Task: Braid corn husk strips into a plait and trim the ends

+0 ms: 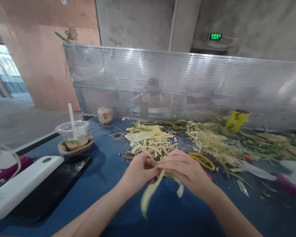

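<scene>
My left hand (141, 169) is closed, its fingertips pinching a pale green-yellow strip of dried husk (149, 197) whose long end hangs down and is blurred. My right hand (185, 168) meets it, fingers bent together over the same husk; a shorter end pokes out beneath. The exact grip is hidden behind the fingers. Just beyond both hands lies a pile of husk strips (148, 135) with curled, stringy pieces. Yellow scissor-like handles (203, 161) rest beside my right hand, partly covered by it.
Shredded husk fibres (212, 143) and a yellow tube (236, 120) are at the right, with a small blade (242, 187) nearer. Leftward are a lidded plastic cup (74, 136), a white device (27, 184), a black slab (51, 191) and a twine ball (105, 115). A perforated metal screen (187, 85) borders the back.
</scene>
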The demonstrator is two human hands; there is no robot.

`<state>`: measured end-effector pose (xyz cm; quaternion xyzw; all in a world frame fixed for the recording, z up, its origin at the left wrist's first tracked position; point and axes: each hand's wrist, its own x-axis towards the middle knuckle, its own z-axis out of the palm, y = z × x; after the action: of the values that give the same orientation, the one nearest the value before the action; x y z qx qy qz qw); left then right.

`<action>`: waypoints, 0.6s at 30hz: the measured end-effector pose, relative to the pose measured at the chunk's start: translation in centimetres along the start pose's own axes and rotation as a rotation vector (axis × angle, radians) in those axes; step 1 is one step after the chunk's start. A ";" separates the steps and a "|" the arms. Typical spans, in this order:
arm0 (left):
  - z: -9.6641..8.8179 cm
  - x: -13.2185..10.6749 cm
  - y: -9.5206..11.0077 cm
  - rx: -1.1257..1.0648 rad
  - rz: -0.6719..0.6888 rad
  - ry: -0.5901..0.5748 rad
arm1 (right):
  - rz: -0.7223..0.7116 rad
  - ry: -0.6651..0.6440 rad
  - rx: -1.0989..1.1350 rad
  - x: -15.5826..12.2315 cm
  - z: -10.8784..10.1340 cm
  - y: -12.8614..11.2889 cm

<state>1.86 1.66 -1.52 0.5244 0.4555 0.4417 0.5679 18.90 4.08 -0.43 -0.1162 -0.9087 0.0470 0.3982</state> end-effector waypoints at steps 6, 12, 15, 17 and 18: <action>0.2 0.0 -0.4 0.139 0.056 -0.192 | 0.195 -0.004 -0.031 -0.2 1.2 0.3; 0.1 -0.3 -0.5 0.108 0.109 -0.187 | 0.553 0.081 0.259 0.4 1.5 -0.4; 0.2 -0.5 -0.2 0.104 0.090 -0.215 | 0.790 0.025 0.482 0.7 1.1 -0.6; 0.4 -0.5 -0.1 0.094 0.081 -0.236 | 0.866 -0.012 0.653 0.8 0.9 -0.6; 0.5 -0.5 -0.1 0.080 0.079 -0.238 | 0.885 -0.022 0.726 0.7 0.8 -0.5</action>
<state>2.26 1.10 -1.61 0.6126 0.3812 0.3799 0.5789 17.72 3.76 -0.40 -0.3410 -0.7032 0.5194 0.3456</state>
